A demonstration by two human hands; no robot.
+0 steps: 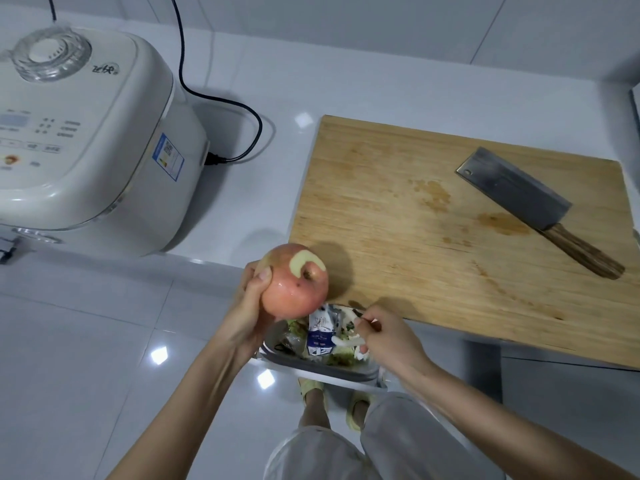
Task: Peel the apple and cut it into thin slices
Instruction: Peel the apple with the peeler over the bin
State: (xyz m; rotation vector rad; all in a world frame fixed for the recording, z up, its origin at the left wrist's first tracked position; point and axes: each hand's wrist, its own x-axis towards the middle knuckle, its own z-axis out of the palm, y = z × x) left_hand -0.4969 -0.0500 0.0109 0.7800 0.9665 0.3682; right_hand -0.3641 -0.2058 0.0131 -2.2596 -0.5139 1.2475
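Rice cooker (104, 133), lid: grey brand logo (105, 68), script not legible. Control panel (45, 133): button captions, blurred. Side: blue-and-white label (169, 157) with QR code, print unreadable. Carton (320, 336) in waste bin (332, 370): blue printing, unreadable.

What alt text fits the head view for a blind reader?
A left hand holds a barely peeled red apple above a scrap bin, while the right hand grips a small tool beside it. A cleaver lies on a board; a rice cooker stands left.
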